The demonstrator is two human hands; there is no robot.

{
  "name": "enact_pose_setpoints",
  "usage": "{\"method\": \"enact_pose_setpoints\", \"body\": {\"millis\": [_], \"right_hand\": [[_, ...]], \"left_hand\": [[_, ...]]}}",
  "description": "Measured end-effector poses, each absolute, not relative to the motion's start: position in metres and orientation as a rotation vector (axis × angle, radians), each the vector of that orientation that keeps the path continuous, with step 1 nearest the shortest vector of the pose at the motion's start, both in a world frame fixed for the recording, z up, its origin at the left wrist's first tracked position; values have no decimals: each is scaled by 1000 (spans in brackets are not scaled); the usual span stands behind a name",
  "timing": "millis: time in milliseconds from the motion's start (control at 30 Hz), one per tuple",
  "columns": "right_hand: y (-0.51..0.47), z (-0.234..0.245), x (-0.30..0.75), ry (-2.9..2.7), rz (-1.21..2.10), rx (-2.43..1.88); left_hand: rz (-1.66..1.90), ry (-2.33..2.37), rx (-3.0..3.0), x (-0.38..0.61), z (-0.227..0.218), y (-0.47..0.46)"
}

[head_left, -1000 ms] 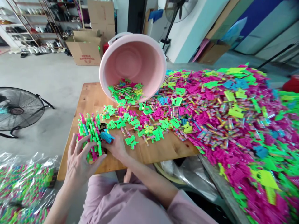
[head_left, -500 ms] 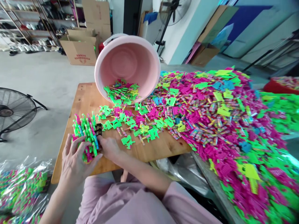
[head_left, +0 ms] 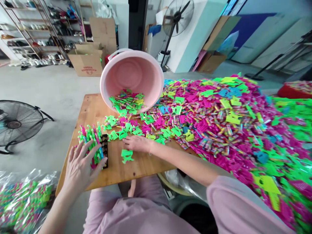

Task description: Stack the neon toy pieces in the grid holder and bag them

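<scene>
One black tray (head_left: 104, 151), bare strip running near to far. Upright toy pieces (head_left: 89, 135) packed left of the strip, too overlapped to count. Left hand (head_left: 81, 164) at tray's near-left, fingers spread round them. Right hand (head_left: 137, 144) right of tray, loosely curled by loose pieces (head_left: 123, 133); palm hidden, cannot tell any grip. One green piece (head_left: 127, 155) nearer, also right. One pink basin (head_left: 148, 74) beyond, tipped.

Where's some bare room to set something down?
The table is bare at its near edge below the lone green piece, and in its far left corner beside the pink tub. Loose pieces crowd its middle and right.
</scene>
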State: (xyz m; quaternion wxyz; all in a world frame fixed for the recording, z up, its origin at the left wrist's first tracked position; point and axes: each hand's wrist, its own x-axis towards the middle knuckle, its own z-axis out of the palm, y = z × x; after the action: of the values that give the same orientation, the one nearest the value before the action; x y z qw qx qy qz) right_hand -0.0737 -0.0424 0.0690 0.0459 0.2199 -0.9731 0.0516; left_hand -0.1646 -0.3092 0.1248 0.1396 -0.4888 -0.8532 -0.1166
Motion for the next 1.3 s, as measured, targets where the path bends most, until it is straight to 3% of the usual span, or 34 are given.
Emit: {"method": "enact_pose_setpoints", "body": {"millis": [67,233,333,567,800,1033,1300], "right_hand": [[-52,65,-76,-2901,367,536],[-111,46,-99,-2537,1235,-307],[-138,37,-118,-2468,1406,-452],[-136,44,-125,-2678,1256,-337],[-136,59,-132,-3048,796,-27],[-123,68,-117,-2997,793,177],[-1,94,-71,-2843,380,-727]], "left_hand": [[-357,-2444,-1401,-165,121,-310],[-304,-2386,-1394,-163,119,-311],[-285,-2377,-1422,-163,121,-309],[-278,-2384,-1428,-166,120,-310],[-279,-2406,-1439,-167,121,-308],[-197,-2378,-1479,-165,123,-311],[-203,-2369,-1485,-163,119,-321]]}}
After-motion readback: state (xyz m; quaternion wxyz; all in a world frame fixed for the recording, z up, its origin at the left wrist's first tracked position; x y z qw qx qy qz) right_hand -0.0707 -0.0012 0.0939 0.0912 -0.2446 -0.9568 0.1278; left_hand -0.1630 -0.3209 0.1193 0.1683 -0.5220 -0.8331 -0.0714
